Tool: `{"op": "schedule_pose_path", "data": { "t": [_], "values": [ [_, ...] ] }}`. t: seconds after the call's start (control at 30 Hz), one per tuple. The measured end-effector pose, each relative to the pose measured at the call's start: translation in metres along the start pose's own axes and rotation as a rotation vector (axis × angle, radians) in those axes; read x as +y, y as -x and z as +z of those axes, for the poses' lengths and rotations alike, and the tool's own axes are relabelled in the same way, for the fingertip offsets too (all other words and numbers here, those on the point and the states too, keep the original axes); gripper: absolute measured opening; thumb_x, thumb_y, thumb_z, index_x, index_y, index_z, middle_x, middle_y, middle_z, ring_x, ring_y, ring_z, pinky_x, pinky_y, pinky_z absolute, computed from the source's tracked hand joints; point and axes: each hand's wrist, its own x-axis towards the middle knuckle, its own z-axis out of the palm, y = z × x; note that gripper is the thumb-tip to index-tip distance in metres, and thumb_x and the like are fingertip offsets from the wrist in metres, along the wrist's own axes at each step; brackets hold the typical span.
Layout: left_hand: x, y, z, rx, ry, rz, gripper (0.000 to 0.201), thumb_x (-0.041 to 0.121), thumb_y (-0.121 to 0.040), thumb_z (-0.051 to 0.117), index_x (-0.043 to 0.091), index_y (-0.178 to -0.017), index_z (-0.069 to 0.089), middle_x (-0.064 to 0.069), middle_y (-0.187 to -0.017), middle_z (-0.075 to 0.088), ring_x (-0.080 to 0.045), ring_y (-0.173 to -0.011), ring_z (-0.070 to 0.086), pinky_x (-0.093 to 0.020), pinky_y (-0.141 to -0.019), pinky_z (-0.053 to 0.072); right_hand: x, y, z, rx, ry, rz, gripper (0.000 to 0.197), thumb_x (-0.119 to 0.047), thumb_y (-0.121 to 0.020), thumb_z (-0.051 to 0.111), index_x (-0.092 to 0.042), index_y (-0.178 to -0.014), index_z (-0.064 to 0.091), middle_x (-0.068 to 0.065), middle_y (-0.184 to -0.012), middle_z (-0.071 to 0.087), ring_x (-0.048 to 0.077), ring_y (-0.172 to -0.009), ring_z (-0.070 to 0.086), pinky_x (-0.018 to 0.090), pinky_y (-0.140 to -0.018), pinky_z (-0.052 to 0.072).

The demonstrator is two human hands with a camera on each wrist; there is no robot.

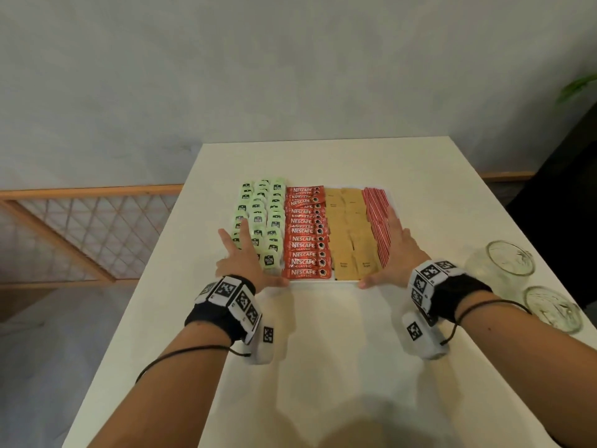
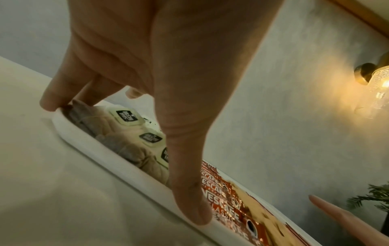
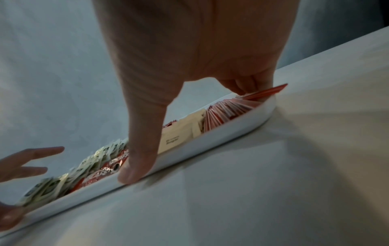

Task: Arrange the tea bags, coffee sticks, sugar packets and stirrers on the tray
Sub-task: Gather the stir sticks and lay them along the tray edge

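A white tray [image 1: 346, 281] lies on the white table [image 1: 323, 350]. It holds four rows: green tea bags [image 1: 261, 218] on the left, then red coffee sticks [image 1: 305, 234], brown sugar packets [image 1: 350, 234], and red-striped stirrers [image 1: 376, 215] on the right. My left hand [image 1: 255, 260] is spread at the near left corner. Its thumb [image 2: 189, 183] rests on the near rim [image 2: 118, 166], and its fingertips touch the left rim beside the tea bags [image 2: 126, 114]. My right hand [image 1: 399, 253] lies along the right side. Its thumb [image 3: 139, 163] is on the near wall [image 3: 210, 143], with straight fingers over the stirrers [image 3: 231, 108].
Two glass jars [image 1: 508, 263] [image 1: 554, 310] lie near the table's right edge, close to my right forearm. A wooden lattice railing [image 1: 80, 227] runs low on the left, and a plant [image 1: 578, 87] shows at far right. A lit wall lamp [image 2: 376, 83] hangs behind.
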Motion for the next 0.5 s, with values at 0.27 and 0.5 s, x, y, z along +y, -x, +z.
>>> {"op": "schedule_pose_path", "data": {
  "t": [0.27, 0.5],
  "values": [
    [0.012, -0.029, -0.014, -0.06, 0.029, -0.049, 0.15, 0.053, -0.057, 0.088, 0.031, -0.148, -0.028, -0.018, -0.154, -0.035, -0.046, -0.134, 0.041, -0.055, -0.107, 0.039, -0.016, -0.026, -0.007, -0.005, 0.011, 0.014, 0.168, -0.054, -0.03, 0.095, -0.048, -0.138, -0.034, 0.018, -0.161, 0.004, 0.035, -0.146, 0.02, 0.057, -0.113, 0.026],
    [0.016, -0.037, -0.019, -0.085, -0.013, -0.034, 0.146, 0.053, -0.061, 0.086, 0.026, -0.149, -0.027, -0.021, -0.153, -0.034, -0.042, -0.142, 0.029, -0.055, -0.111, 0.034, -0.02, -0.038, -0.01, -0.008, 0.025, 0.006, 0.17, -0.054, -0.029, 0.095, -0.045, -0.139, -0.034, 0.017, -0.154, 0.02, 0.035, -0.139, 0.032, 0.058, -0.108, 0.034]
  ]
}}
